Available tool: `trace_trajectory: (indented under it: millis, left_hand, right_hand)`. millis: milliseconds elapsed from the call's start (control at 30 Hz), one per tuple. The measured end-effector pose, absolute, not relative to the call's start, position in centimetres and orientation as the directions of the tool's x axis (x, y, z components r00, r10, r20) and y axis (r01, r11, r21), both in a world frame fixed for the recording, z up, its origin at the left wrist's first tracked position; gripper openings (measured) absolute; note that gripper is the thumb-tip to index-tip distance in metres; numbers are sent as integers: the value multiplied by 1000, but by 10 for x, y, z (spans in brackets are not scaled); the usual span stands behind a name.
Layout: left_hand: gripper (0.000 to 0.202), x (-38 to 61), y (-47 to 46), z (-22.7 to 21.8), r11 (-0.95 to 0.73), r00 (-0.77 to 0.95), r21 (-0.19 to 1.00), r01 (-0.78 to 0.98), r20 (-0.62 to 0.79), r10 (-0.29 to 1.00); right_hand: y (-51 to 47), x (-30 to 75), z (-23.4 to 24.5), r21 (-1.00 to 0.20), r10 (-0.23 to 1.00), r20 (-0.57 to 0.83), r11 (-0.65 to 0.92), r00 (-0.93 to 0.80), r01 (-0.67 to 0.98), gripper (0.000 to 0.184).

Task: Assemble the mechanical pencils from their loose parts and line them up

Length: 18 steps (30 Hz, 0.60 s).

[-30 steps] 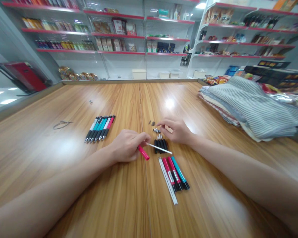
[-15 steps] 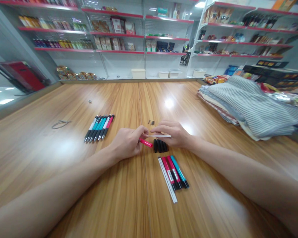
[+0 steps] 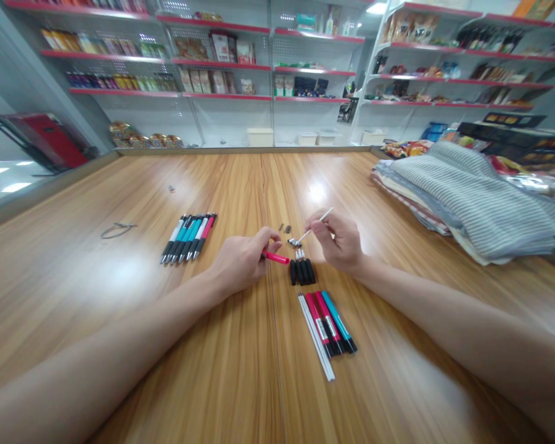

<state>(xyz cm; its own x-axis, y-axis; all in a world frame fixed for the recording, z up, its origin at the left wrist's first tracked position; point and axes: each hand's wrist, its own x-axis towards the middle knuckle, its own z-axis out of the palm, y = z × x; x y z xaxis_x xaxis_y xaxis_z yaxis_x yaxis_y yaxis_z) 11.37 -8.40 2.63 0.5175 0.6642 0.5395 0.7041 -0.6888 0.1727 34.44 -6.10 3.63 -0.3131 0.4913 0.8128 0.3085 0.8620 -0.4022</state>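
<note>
My left hand (image 3: 241,264) grips a short pink pen barrel (image 3: 275,257) between thumb and fingers. My right hand (image 3: 338,243) pinches a thin white pen refill (image 3: 317,224), its tip pointing down and left over several small metal pen parts (image 3: 294,242). Just below that hand stands a tight group of black pen sections (image 3: 302,271). Further toward me lie loose pink, teal and white pen barrels (image 3: 326,330). A row of assembled pens (image 3: 189,237) lies left of my left hand, not touching it.
Everything lies on a wooden table (image 3: 120,290). A folded striped blanket (image 3: 472,203) and packaged goods sit on its right. A loop of thin cord (image 3: 118,230) lies at left. Red-edged shelves of goods (image 3: 222,80) stand behind the far edge.
My right hand has taken the white refill from beside the pink barrel, lifted it and turned it upright. My left hand has moved the pink barrel slightly right.
</note>
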Motion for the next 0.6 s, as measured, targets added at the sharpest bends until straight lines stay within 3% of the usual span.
trace_trajectory:
  millis: [133, 267, 500, 600]
  left_hand:
    - [23, 112, -83, 28, -633, 504, 190, 750, 457, 734]
    - [27, 111, -81, 29, -613, 524, 197, 765, 362, 771]
    - [31, 106, -80, 25, -731, 685, 114, 673, 277, 674]
    - [32, 105, -80, 25, -767, 727, 87, 636, 267, 633]
  right_hand:
    - [-55, 351, 34, -415, 523, 818, 824, -237, 387, 20]
    - [-46, 356, 30, -392, 540, 765, 823, -352, 411, 18]
    - [-43, 359, 27, -367, 502, 572, 864, -648, 345, 18]
    - [-43, 362, 26, -364, 520, 512, 852, -684, 376, 20]
